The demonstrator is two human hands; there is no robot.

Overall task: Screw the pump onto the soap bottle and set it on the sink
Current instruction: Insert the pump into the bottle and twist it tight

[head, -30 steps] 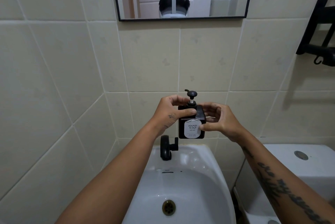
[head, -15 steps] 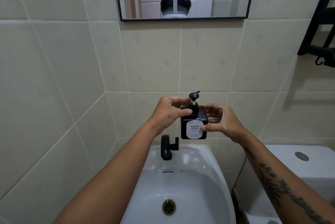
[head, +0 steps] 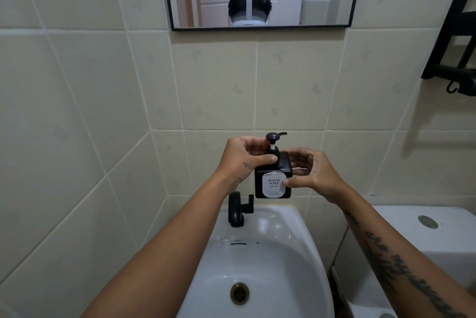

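Head view shows us the soap bottle [head: 273, 176] held upright in the air above the far rim of the sink [head: 283, 222], just right of the black tap [head: 237, 210]; our left hand [head: 242, 158] pinches the pump [head: 273, 145] at its collar; our right hand [head: 311, 170] clasps the bottle's right side, thumb on the label.

The pump [head: 273, 138] is now turned so that its nozzle points right rather than left as one second ago, the left hand [head: 246, 158] is re-gripped with its thumb across the collar, and the soap bottle [head: 273, 176] is shifted slightly rightward.
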